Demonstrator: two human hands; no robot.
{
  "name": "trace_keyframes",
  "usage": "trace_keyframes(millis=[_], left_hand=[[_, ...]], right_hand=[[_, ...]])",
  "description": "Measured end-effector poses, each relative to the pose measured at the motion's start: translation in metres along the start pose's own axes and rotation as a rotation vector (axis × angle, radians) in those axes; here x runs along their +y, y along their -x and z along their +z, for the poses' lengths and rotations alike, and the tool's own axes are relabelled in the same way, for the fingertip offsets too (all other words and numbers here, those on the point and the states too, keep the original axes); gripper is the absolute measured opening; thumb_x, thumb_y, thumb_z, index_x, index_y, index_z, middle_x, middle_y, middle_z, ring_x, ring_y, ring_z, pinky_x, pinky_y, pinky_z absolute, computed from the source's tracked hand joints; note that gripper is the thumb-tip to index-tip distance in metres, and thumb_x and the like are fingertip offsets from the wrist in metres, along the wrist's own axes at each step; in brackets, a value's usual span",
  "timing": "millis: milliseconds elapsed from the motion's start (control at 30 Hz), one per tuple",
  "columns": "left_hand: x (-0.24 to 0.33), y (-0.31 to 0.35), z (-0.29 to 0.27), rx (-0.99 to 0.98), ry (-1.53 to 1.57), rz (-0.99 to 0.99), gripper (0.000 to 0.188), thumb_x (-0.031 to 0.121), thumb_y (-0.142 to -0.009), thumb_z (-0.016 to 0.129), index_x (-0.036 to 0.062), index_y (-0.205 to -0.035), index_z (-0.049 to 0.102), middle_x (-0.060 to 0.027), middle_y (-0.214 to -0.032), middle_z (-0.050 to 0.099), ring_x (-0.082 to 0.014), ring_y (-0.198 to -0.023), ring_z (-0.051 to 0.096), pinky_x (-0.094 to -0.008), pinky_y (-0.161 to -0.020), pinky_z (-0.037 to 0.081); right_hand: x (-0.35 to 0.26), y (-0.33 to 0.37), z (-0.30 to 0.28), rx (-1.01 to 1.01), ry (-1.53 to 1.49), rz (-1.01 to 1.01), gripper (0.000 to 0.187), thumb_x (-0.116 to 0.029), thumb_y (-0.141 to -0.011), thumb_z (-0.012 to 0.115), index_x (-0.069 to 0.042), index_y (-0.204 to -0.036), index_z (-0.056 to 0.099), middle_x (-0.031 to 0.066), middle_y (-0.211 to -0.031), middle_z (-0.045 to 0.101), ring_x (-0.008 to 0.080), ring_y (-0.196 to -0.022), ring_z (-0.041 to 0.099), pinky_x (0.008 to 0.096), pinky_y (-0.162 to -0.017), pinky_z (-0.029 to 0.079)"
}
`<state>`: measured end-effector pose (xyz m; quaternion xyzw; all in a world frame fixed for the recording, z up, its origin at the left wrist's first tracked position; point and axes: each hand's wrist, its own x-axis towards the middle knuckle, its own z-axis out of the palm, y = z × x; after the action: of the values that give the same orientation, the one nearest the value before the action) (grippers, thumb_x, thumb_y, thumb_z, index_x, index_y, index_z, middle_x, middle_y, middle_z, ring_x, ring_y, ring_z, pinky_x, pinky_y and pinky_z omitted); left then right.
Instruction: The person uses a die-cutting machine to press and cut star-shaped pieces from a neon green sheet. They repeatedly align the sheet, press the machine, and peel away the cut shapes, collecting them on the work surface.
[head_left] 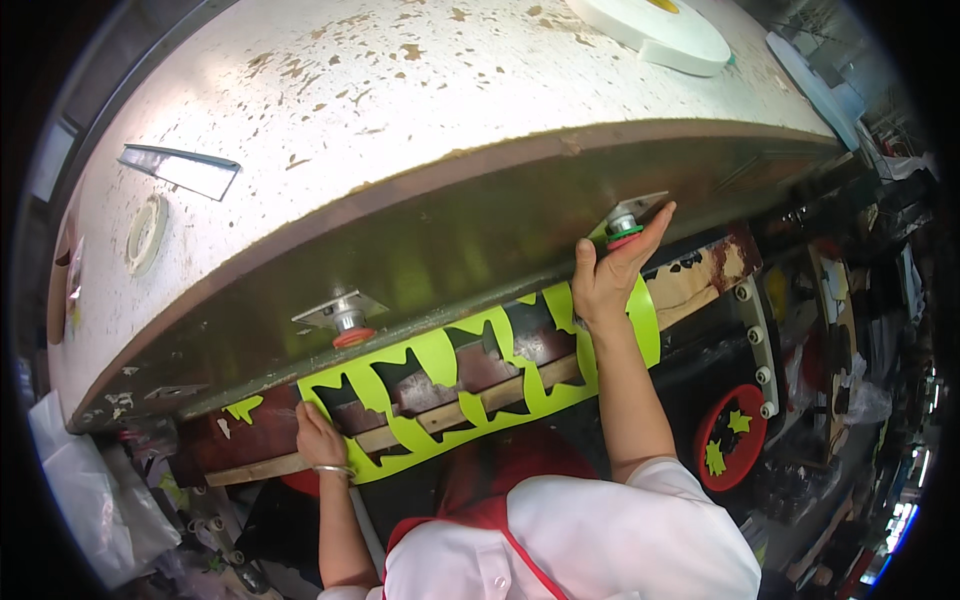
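A lime-green sheet point(520, 402) with star-shaped cutouts lies along a ledge below the machine's front face. At its left end, my left hand point(318, 438) is closed on the sheet's edge, with a bracelet on the wrist. My right hand point(612, 288) is raised over the sheet's right part, fingers stretched and thumb apart. It is beside a red push button with a green ring point(625, 238), and I cannot tell whether the palm touches it. A second red push button point(353, 336) sits on the face above the sheet's left part, with no hand on it.
The large pale, chipped machine top point(330, 110) carries a white tape roll point(690, 45), a smaller ring of tape point(147, 235) and a metal strip point(180, 170). A red bowl point(745, 462) at lower right holds green star pieces. Clear plastic bags point(110, 490) hang at left.
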<state>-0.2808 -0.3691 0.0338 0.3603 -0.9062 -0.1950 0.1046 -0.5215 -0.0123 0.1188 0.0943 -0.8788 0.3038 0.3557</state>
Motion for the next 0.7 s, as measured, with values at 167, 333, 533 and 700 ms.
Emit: trace_keyframes(millis=[167, 333, 533, 700], left_hand=[[-0.004, -0.005, 0.001, 0.051, 0.065, 0.016, 0.035, 0.033, -0.100, 0.035, 0.0058, -0.104, 0.058, -0.0254, -0.077, 0.062, -0.0466, -0.073, 0.059, -0.0528, -0.060, 0.044], [-0.007, -0.005, 0.011, 0.074, 0.050, -0.020, 0.035, 0.032, -0.100, 0.036, 0.0060, -0.094, 0.059, -0.0256, -0.075, 0.062, -0.0469, -0.073, 0.059, -0.0535, -0.060, 0.043], [-0.025, 0.010, 0.021, 0.047, 0.319, -0.018, 0.036, 0.026, -0.101, 0.034, 0.0024, -0.084, 0.055, -0.0198, -0.068, 0.060, -0.0388, -0.064, 0.058, -0.0449, -0.058, 0.043], [-0.063, 0.075, -0.009, -0.071, 0.559, 0.064, 0.037, 0.028, -0.102, 0.032, 0.0032, -0.086, 0.054, -0.0094, -0.071, 0.062, -0.0225, -0.061, 0.055, -0.0334, -0.059, 0.041]], right_hand=[[0.055, 0.028, -0.037, -0.053, 0.165, 0.251, 0.073, -0.026, -0.083, 0.066, 0.004, -0.139, 0.029, 0.0303, -0.137, 0.034, 0.0416, -0.126, 0.037, 0.0456, -0.105, 0.029], [0.099, 0.063, -0.050, -0.177, 0.048, 0.588, 0.038, -0.028, -0.086, 0.065, 0.006, -0.102, 0.064, 0.0238, -0.090, 0.067, 0.0374, -0.087, 0.064, 0.0404, -0.078, 0.049], [0.098, 0.085, -0.074, -0.160, 0.198, 0.524, 0.029, -0.027, -0.087, 0.065, 0.001, -0.097, 0.066, 0.0217, -0.086, 0.067, 0.0378, -0.079, 0.065, 0.0411, -0.072, 0.050], [0.067, 0.142, -0.149, -0.201, 0.196, 0.655, 0.031, -0.019, -0.082, 0.068, -0.001, -0.107, 0.065, 0.0174, -0.087, 0.068, 0.0347, -0.085, 0.065, 0.0402, -0.078, 0.050]])
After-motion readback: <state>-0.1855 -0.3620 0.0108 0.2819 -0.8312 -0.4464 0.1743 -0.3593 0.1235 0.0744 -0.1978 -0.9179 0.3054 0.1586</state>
